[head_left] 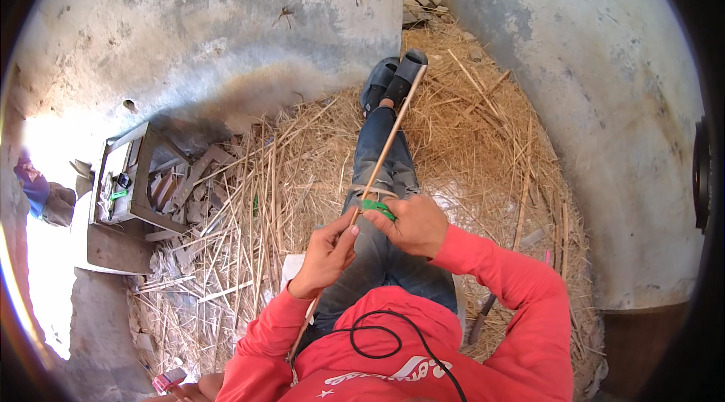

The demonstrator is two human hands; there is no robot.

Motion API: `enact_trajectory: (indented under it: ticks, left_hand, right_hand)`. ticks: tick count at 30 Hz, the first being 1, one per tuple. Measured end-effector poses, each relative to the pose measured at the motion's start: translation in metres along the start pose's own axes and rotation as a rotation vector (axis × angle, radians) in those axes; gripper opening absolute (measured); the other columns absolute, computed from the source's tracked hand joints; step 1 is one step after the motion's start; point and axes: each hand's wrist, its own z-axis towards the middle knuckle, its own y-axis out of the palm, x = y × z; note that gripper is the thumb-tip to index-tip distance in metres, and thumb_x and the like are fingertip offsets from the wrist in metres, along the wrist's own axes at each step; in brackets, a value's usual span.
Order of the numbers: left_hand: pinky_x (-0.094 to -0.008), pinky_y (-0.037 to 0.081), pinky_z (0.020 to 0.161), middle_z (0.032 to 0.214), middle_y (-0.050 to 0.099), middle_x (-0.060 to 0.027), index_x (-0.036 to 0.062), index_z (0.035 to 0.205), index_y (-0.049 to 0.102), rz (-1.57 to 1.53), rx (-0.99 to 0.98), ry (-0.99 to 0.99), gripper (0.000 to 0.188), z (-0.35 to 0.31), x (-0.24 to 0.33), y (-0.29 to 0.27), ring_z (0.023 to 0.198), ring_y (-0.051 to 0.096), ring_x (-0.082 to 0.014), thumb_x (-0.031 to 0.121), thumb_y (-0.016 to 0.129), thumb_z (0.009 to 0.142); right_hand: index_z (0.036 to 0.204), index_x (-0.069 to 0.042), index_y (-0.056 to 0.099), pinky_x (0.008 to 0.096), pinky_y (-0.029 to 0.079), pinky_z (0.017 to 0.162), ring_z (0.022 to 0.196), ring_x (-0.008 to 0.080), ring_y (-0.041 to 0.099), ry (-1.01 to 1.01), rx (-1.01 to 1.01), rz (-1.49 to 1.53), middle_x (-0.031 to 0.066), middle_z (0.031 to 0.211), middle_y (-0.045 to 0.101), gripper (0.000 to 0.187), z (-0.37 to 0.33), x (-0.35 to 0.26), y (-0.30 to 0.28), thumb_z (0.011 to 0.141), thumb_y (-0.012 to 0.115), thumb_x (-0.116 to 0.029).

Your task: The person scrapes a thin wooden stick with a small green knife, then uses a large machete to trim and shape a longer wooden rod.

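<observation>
My left hand [328,255] is closed around a long, thin wooden stick [396,126], thumb and fingers pinching it above my lap. The stick slants from beside my left hip up over my legs toward my shoes. My right hand [418,225] grips a small green-handled tool [378,209] against the stick, just beyond the left fingertips. Its working edge is hidden, so its exact kind does not show. A thin pale strip [385,190] curves across my knees next to the tool.
Loose straw and split sticks [272,205] cover the floor around my outstretched legs. A wooden frame stool [155,213] holding small items stands at the left by a bright opening, where another person's clothed part [34,183] shows. Concrete walls [249,17] enclose the corner. A black cord lies on my chest.
</observation>
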Motion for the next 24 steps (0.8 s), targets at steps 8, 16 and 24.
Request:
enact_trajectory:
  ticks: [8,16,24]
  left_hand:
    - [-0.0216,0.024,0.044,0.063,0.032,0.0090,0.0036,0.145,0.048,0.079,-0.065,-0.111,0.041,-0.032,-0.009,-0.005,0.047,0.028,-0.0018,0.014,0.050,0.106]
    - [-0.0222,0.027,0.047,0.064,0.034,0.0085,0.0062,0.146,0.049,0.199,-0.138,-0.140,0.041,-0.041,-0.005,-0.021,0.052,0.032,-0.0021,0.017,0.049,0.107]
    - [-0.0226,0.026,0.047,0.061,0.041,0.0079,0.0016,0.137,0.056,0.241,0.107,-0.043,0.036,-0.040,-0.029,-0.065,0.050,0.035,-0.0012,0.016,0.053,0.104]
  right_hand:
    - [0.086,-0.004,0.073,0.0512,0.051,0.060,0.067,0.0423,0.067,0.302,0.296,-0.161,0.0228,0.068,0.066,0.078,0.052,0.086,-0.038,0.096,0.036,-0.071]
    - [0.096,0.000,0.072,0.0522,0.051,0.068,0.074,0.0424,0.067,0.559,0.526,-0.292,0.0267,0.072,0.066,0.074,0.074,0.206,-0.082,0.100,0.036,-0.065]
    - [0.098,-0.007,0.074,0.0491,0.049,0.057,0.061,0.0356,0.065,0.305,0.563,-0.331,0.0201,0.065,0.063,0.067,0.056,0.150,-0.097,0.099,0.041,-0.066]
